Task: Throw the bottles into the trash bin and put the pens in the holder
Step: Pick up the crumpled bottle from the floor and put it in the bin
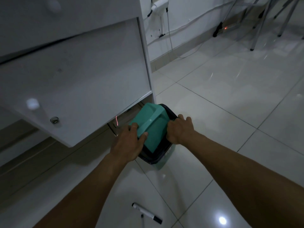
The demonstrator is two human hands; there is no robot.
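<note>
Green-lidded trash bin (154, 129), floor pens (147, 213)

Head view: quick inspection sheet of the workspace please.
Surface: glossy tiled floor, dim light.
Job's things: trash bin with green lid by the white cabinet; marker pen on the floor; a second thin pen beside it; no bottles or holder seen.
Clutter: nothing seen.
Grippers: left hand on the lid; right hand on the bin rim.
Cables: wall plug, cords along the baseboard.
Surroundings: metal legs far right.
</note>
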